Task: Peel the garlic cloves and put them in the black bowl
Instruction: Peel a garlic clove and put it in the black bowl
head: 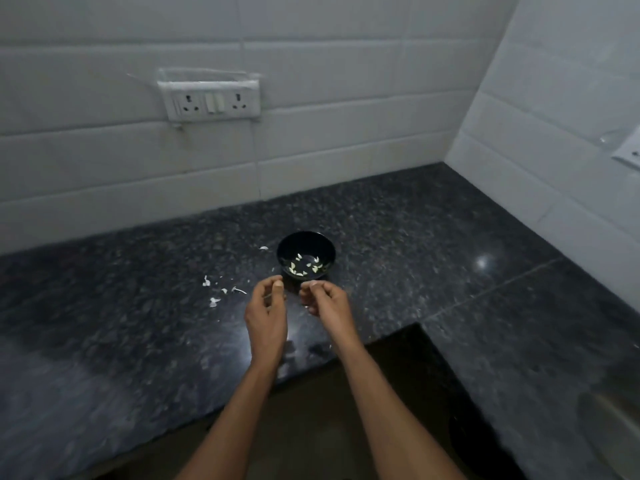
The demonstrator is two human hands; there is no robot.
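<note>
Garlic cloves lie in the black bowl beyond our hands. Our left hand and right hand curl fingertips, probably pinching something small; we cannot tell. Skins litter the counter leftward.

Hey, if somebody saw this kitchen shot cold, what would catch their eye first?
Probably the two hands, left hand and right hand, held close together just in front of the black bowl on the dark counter. The bowl holds pale garlic pieces, and white peels lie scattered to its left. A white socket panel stands out on the tiled wall behind.
</note>
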